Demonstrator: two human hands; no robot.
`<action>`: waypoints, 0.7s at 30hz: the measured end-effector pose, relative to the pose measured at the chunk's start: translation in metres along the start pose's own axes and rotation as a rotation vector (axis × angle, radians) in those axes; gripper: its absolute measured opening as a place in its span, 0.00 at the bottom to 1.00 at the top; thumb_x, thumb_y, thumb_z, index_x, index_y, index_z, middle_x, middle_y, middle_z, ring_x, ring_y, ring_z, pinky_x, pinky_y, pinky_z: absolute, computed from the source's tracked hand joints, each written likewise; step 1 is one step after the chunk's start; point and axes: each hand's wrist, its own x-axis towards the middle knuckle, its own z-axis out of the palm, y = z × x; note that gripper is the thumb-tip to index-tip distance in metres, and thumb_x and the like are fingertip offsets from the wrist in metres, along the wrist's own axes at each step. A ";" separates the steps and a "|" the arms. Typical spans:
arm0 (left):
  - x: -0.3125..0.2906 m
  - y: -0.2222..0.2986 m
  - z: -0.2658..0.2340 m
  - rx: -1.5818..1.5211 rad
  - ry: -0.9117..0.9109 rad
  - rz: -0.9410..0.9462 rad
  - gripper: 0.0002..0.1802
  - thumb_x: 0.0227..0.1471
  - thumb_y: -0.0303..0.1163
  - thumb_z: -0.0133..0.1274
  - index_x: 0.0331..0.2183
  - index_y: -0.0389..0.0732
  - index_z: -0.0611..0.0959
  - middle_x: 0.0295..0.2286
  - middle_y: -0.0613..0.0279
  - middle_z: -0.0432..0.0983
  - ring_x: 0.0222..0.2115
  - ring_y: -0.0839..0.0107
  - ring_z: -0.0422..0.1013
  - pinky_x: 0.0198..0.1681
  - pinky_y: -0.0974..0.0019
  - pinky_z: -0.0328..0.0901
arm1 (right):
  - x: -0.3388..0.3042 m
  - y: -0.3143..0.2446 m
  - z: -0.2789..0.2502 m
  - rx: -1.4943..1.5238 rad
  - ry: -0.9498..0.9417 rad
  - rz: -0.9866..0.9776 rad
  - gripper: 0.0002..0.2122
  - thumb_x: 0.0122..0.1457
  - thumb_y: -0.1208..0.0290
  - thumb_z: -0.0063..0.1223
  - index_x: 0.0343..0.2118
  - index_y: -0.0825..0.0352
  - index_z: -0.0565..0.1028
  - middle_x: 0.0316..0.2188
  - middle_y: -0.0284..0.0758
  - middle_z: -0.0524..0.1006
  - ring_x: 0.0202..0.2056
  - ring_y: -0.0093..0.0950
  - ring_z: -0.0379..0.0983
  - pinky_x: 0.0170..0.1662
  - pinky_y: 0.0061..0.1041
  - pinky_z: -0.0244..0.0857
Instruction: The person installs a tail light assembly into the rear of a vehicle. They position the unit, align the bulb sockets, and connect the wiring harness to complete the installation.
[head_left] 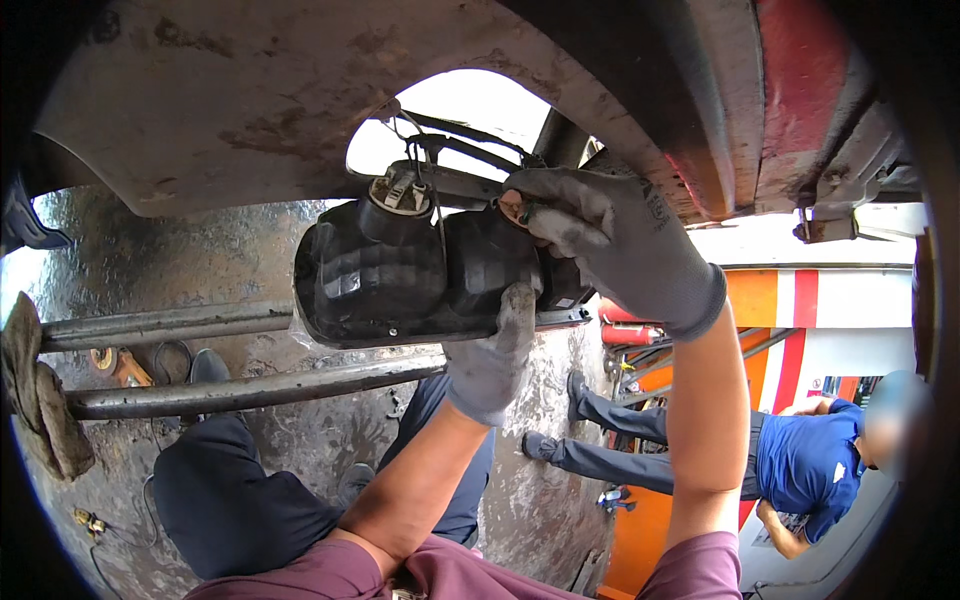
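A black headlight assembly (375,270) hangs below a round opening in the vehicle's body panel, its moulded back toward me. My left hand (495,350), in a grey glove, grips its lower edge, with the thumb up against the back. My right hand (625,235), gloved too, is closed at the upper right of the housing. Its fingertips pinch around a small round pinkish-brown piece, whose kind I cannot make out. A pale bulb connector (402,195) sits in the left socket of the housing. Thin dark wires (425,145) run from there up through the opening.
Two metal bars (250,375) cross at the left, with a dirty rag (45,400) draped over their ends. Overhead is the dirt-stained body panel (270,90). A person in a blue shirt (815,455) stands at the right, near an orange-and-white wall (750,300). Cables and tools lie on the stained floor.
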 end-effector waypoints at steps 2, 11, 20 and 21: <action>0.005 0.005 0.001 -0.132 0.033 -0.079 0.13 0.56 0.26 0.56 0.45 0.36 0.80 0.43 0.52 0.78 0.41 0.61 0.76 0.49 0.58 0.67 | 0.002 0.026 0.002 -0.287 0.119 -0.323 0.13 0.63 0.62 0.53 0.42 0.66 0.79 0.29 0.44 0.79 0.32 0.36 0.78 0.37 0.32 0.71; -0.008 -0.018 0.021 -0.038 0.056 0.064 0.15 0.57 0.25 0.54 0.47 0.36 0.79 0.45 0.52 0.78 0.43 0.61 0.75 0.49 0.58 0.69 | 0.005 0.025 0.008 -0.207 0.122 -0.257 0.13 0.61 0.59 0.55 0.38 0.66 0.79 0.31 0.43 0.79 0.34 0.42 0.76 0.37 0.38 0.68; -0.005 -0.003 0.012 -0.163 0.029 -0.109 0.14 0.55 0.25 0.57 0.45 0.39 0.81 0.43 0.52 0.78 0.41 0.56 0.76 0.48 0.54 0.69 | 0.003 0.028 0.011 -0.477 0.206 -0.462 0.08 0.61 0.66 0.54 0.36 0.65 0.78 0.29 0.42 0.77 0.30 0.40 0.76 0.32 0.36 0.68; -0.003 -0.005 0.007 0.056 0.036 0.087 0.14 0.55 0.25 0.57 0.45 0.38 0.80 0.43 0.52 0.78 0.41 0.56 0.76 0.48 0.55 0.70 | 0.002 0.035 0.013 -0.661 0.271 -0.662 0.07 0.62 0.67 0.54 0.35 0.64 0.78 0.30 0.41 0.77 0.29 0.39 0.76 0.31 0.35 0.68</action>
